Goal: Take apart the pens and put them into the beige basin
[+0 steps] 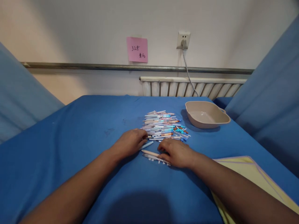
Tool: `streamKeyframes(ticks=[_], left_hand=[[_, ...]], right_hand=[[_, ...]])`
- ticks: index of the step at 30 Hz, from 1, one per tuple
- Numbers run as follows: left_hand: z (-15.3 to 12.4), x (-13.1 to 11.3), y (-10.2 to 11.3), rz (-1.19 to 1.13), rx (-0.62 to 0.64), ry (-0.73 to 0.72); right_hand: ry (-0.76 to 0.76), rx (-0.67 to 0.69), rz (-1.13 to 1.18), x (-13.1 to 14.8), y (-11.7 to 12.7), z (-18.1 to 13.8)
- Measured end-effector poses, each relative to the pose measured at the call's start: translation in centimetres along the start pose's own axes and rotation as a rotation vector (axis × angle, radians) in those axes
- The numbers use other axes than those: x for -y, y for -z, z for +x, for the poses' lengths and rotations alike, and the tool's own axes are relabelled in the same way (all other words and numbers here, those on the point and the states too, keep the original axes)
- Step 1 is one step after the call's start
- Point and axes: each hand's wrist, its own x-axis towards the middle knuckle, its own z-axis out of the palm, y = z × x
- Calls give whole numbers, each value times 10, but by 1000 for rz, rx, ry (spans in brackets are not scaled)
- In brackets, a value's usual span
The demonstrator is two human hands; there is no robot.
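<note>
A spread of pens and pen parts (158, 124) lies on the blue cloth in front of me, white, pink, peach and pale blue barrels set mostly side by side. My left hand (132, 141) is at its near left edge, fingers curled, with a light blue pen (147, 145) coming out from under the fingertips. My right hand (178, 152) is closed over the right end of a peach pen (149, 152). Just below that pen lies a greyish pen (149, 156), with several small white pieces (159, 161) beside it. My right palm hides their far ends.
A beige plastic basin (206, 116) stands at the back right. A folded yellow cloth (243, 168) lies under my right forearm. Behind the table are a radiator (168, 88), a metal rail (98, 66) and a plugged-in cable (188, 73). Blue curtains (275, 81) hang at both sides.
</note>
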Motion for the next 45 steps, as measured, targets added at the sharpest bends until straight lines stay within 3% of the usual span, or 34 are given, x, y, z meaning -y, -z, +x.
streamKeyframes(ticks=[7,15,18,22,29,32,35,41,45], left_hand=[[-3,-6,-4,-138,73,-129],[0,-11,-13,-45,14,-212],[-1,-12,-12,-32,24,-221],[-3,-13,-12,-89,-62,-248],[-2,-14,-16,-85,-17,-182],[-4,-15,-16,-151,-79,-224],[-4,-16,-14,-147,-63,-261],[-1,-3,-10,-64,24,-88],[-2,3,-4,-103,16,-89]], right_hand=[[-47,27,24,-3,2,1],[-120,-34,346,-18,-6,8],[-111,-78,331,-21,-8,9],[-88,-89,328,-21,-9,8],[-78,-94,274,-20,-5,7],[-78,-92,263,-18,-5,7],[-77,-100,292,-19,-6,8],[-107,-91,157,-28,4,6],[-131,-54,24,-38,12,2]])
